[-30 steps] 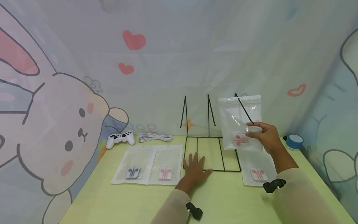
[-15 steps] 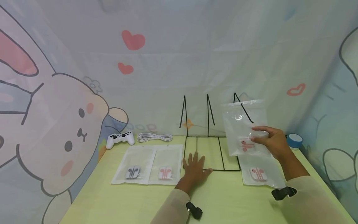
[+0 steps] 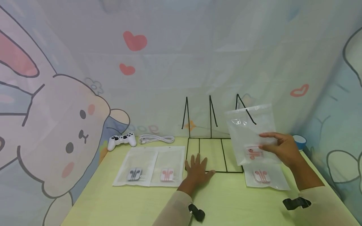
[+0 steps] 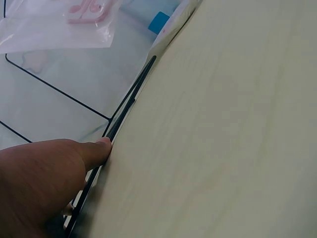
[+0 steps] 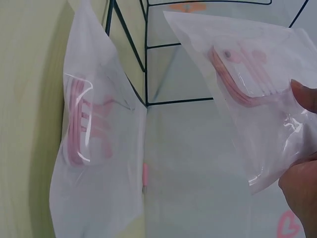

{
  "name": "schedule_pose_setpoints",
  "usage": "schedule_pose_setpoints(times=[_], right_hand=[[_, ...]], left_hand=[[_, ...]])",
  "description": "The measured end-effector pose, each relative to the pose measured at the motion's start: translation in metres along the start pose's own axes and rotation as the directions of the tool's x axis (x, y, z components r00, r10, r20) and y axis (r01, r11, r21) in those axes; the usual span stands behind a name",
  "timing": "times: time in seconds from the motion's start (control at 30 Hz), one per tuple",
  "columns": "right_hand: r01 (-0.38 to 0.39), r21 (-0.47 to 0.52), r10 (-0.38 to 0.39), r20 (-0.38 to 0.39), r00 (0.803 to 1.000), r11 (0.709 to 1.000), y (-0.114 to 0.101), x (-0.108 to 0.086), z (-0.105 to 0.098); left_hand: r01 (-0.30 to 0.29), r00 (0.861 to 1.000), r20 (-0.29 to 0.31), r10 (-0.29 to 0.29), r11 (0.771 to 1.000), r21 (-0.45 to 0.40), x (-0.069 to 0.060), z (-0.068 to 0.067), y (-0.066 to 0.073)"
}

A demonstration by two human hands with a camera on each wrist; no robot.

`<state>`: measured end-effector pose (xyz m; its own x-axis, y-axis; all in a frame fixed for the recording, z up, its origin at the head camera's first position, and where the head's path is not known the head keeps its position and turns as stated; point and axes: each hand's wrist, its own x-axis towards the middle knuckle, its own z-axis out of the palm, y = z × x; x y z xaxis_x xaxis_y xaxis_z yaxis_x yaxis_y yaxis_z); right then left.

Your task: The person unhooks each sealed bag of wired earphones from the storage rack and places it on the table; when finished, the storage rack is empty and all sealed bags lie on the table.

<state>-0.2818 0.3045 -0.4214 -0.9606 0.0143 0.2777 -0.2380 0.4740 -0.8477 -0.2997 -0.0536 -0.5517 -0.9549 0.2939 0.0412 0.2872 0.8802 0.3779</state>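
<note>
My right hand (image 3: 286, 151) pinches the right side of a clear zip bag (image 3: 240, 136) holding pink earphones in a case (image 3: 254, 153). A slanted prong (image 3: 250, 116) of the black wire rack (image 3: 210, 128) appears to pass through the bag near its top edge. In the right wrist view, thumb and fingers squeeze the bag's plastic. My left hand (image 3: 196, 173) lies with fingers spread on the rack's base, its thumb touching the front bar (image 4: 101, 153) in the left wrist view. Below the held bag, a similar bag (image 3: 278, 180) with pink earphones lies on the table.
Left of the rack lie two bags, one with grey earphones (image 3: 134, 174), the other with pink ones (image 3: 167, 175). Behind them are a white game controller (image 3: 121, 140) and a coiled white cable (image 3: 156, 138). A blue-lidded tub (image 3: 300, 142) stands behind my right hand.
My right hand has drawn the bag down and to the right, along the prong toward its outer end. The left hand and the rack have stayed still.
</note>
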Motion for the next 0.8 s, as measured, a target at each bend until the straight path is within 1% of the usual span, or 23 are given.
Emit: schedule_pose_setpoints(times=[0.07,0.13,0.2,0.33,0.47,0.63,0.8], right_hand=[[-0.001,-0.027,0.001,-0.005,1.0,1.0,0.0,-0.004,-0.001],[-0.013,-0.037,0.013,-0.005,1.0,0.999,0.0,-0.008,-0.002],[-0.01,-0.037,0.01,-0.006,1.0,0.999,-0.001,-0.013,-0.004],[0.02,-0.017,-0.02,-0.005,1.0,1.0,-0.003,-0.023,-0.007],[0.053,-0.035,-0.054,-0.017,0.998,0.998,-0.005,-0.032,-0.008],[0.081,-0.05,-0.083,-0.031,0.996,0.995,-0.004,-0.038,-0.009],[0.096,-0.048,-0.097,-0.031,0.995,0.994,-0.002,-0.044,-0.009]], left_hand=[[0.001,1.0,0.0,-0.001,1.0,0.003,0.0,0.001,-0.001],[0.001,1.0,0.002,-0.001,1.0,0.006,0.001,0.002,-0.001],[0.0,1.0,0.001,0.0,1.0,0.008,0.001,0.003,-0.002],[-0.003,1.0,0.002,0.003,1.0,0.002,0.002,0.003,-0.002],[-0.002,1.0,0.003,0.002,1.0,-0.007,0.002,0.002,-0.001],[0.002,1.0,-0.002,-0.002,1.0,-0.004,0.002,0.0,-0.001],[0.0,1.0,-0.001,0.0,1.0,-0.005,0.001,0.001,-0.002]])
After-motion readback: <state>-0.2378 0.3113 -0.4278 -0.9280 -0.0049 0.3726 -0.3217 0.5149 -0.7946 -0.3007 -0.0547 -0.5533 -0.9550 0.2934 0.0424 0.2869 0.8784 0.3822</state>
